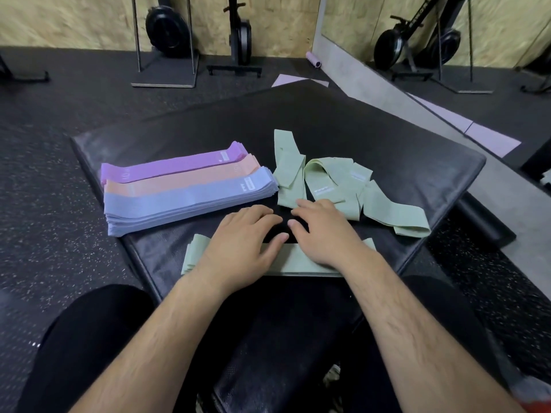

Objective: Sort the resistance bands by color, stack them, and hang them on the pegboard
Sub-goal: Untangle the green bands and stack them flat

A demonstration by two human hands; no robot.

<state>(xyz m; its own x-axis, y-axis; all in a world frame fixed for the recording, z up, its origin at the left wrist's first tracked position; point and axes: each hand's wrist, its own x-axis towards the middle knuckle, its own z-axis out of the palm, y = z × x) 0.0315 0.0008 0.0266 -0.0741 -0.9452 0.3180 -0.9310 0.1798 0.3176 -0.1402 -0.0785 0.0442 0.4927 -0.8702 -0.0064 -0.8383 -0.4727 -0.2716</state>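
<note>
While my left hand [238, 248] and right hand [325, 234] lie flat, fingers straight, on the small green stack [298, 260] at the near edge of the black pad [387, 135], the loose green bands [337, 180] sit in a messy pile just past my hands. The purple stack [167, 168], peach stack [185, 181] and blue stack [185, 207] lie tidy on the left. I think the green stack could slide off the edge if I push carelessly.
</note>
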